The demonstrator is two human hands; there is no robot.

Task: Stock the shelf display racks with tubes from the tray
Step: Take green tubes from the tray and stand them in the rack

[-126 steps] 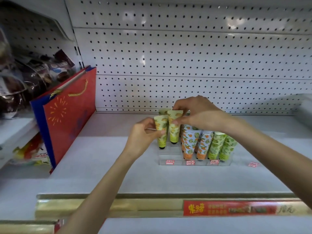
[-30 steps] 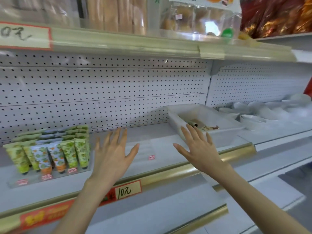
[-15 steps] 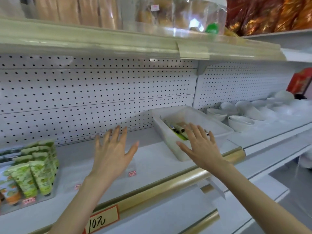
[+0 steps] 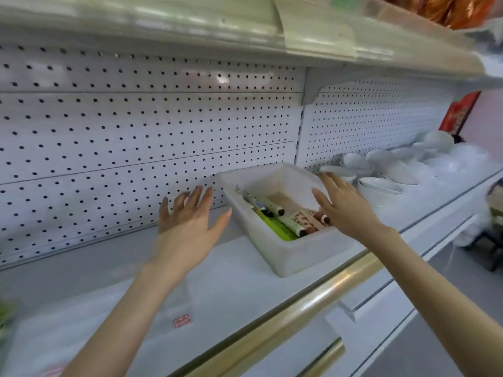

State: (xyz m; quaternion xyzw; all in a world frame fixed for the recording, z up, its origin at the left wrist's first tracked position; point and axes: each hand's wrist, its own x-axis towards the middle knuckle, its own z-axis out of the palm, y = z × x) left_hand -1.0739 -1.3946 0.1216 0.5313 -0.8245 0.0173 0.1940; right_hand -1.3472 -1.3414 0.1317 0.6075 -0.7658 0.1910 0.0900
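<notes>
On the shelf [image 4: 245, 281], the tray [image 4: 299, 254] sits toward the right, near the front edge, with tubes [image 4: 288, 225] lying in its near end. The left hand [image 4: 187, 227] hovers just left of the tray, the right hand [image 4: 345, 205] over its right rim. Bowls [image 4: 379, 190] stand further right, toward the back edge.

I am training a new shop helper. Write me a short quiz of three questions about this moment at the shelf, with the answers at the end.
1. True or false: the right hand is gripping one of the tubes that lie in the translucent white plastic tray.
2. What stands on the shelf to the right of the tray? A) white ceramic bowls B) glass bottles C) folded towels
3. Fill the gap: the left hand, beside the tray, has its fingers ___ (spread or curled).
Key: 1 false, it hovers open over the tray and holds nothing; 2 A; 3 spread.
</notes>
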